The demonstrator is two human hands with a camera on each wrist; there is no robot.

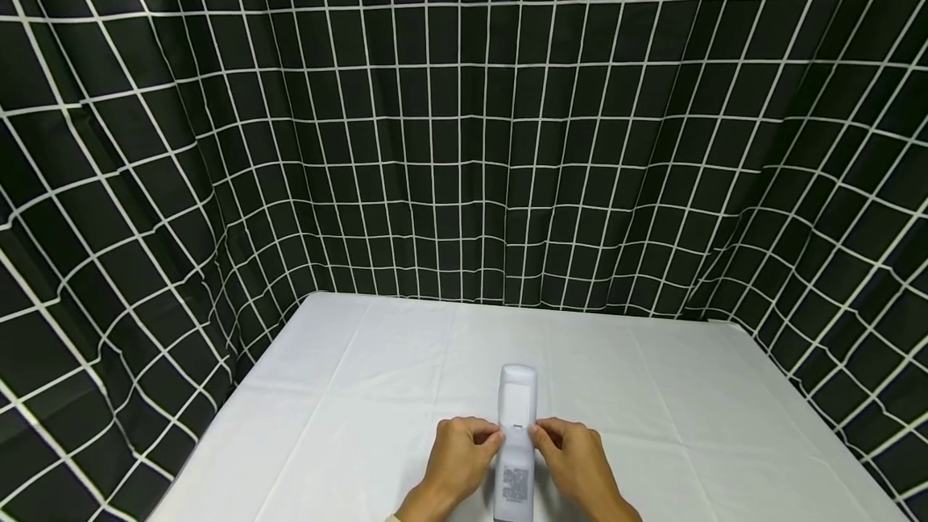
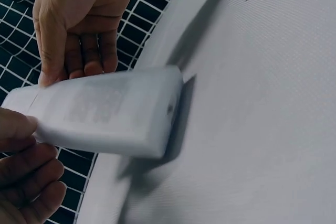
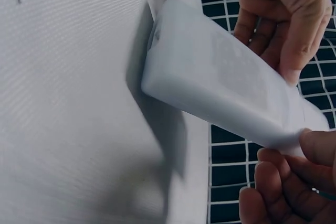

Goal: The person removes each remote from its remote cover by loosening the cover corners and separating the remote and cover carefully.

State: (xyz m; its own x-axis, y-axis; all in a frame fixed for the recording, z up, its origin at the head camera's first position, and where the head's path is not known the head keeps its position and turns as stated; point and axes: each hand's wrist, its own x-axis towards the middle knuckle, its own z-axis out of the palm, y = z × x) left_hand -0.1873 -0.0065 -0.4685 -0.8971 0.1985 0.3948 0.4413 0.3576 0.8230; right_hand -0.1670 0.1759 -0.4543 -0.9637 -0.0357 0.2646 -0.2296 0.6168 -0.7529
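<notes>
A long white plastic device [image 1: 517, 443], shaped like a remote control, points away from me in the head view. A grey QR code [image 1: 515, 485] is printed near its close end, and its far half has a recessed panel [image 1: 517, 403] with a small dark slot below it. My left hand [image 1: 458, 457] pinches the left edge around mid-length. Opposite it, my right hand [image 1: 575, 457] pinches the right edge. Both wrist views show thumbs and forefingers on the device [image 2: 110, 114], the other fingers curled loosely. Whether its close end touches the table is unclear.
A white cloth [image 1: 362, 393] with faint creases covers the table. Dark curtains [image 1: 464, 143] with a white grid hang behind it and along both sides. The device casts a shadow [image 3: 157, 129] on the cloth.
</notes>
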